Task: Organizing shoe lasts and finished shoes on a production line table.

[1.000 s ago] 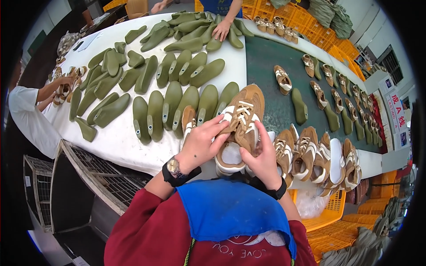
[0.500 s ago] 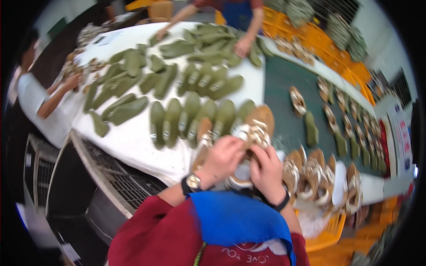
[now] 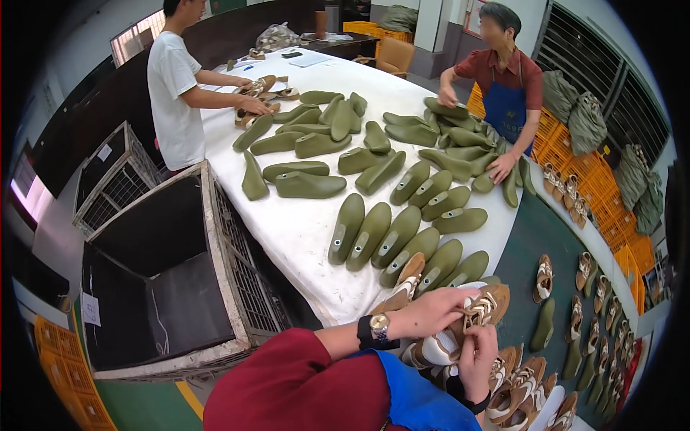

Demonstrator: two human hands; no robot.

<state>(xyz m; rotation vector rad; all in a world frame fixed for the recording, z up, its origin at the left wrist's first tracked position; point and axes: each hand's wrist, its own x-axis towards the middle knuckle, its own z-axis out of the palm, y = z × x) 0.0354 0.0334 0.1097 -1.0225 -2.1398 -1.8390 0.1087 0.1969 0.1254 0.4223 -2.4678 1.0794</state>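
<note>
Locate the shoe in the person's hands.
In the head view, the brown shoe is right of centre in the lower half, between the left hand and right hand, left of a green shoe last.

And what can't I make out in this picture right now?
All in the head view:
- Laces of the near shoe: the fingers of the left hand and right hand cover part, so whether they are tied is unclear.
- Wristwatch: too small to read the time.
- Blue apron: cut off by the lower edge.
- Paper label: writing too small.
</note>
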